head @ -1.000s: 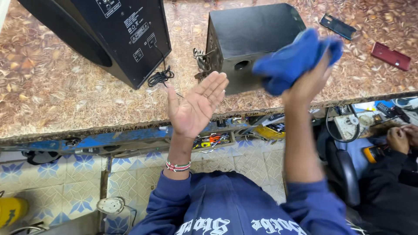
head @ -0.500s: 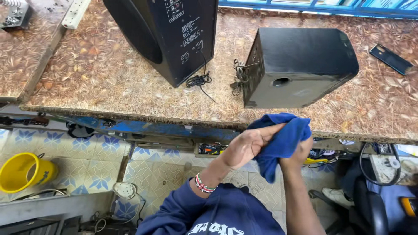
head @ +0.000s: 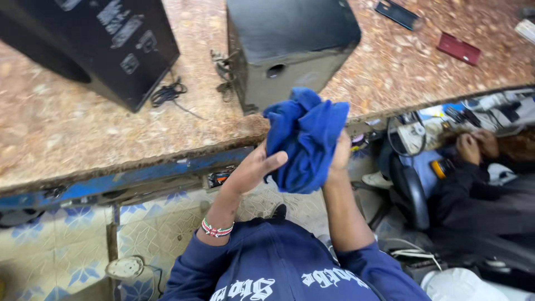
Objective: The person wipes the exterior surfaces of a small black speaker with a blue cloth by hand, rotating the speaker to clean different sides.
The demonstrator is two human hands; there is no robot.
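Crumpled blue cloth (head: 306, 139) between hands

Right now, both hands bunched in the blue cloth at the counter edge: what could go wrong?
1. The smaller black speaker box sits close to the counter edge; a hard wipe with the blue cloth might push it off.
2. Loose black cable lies between the boxes; the cloth could snag it.
3. Left hand and right hand are both occupied, so neither can steady anything.

A mottled brown stone-topped bench (head: 72, 139) carries two black speaker boxes (head: 89, 44) (head: 290, 42), a coiled black cable (head: 167, 93), a dark phone (head: 398, 14) and a red card case (head: 458, 49).
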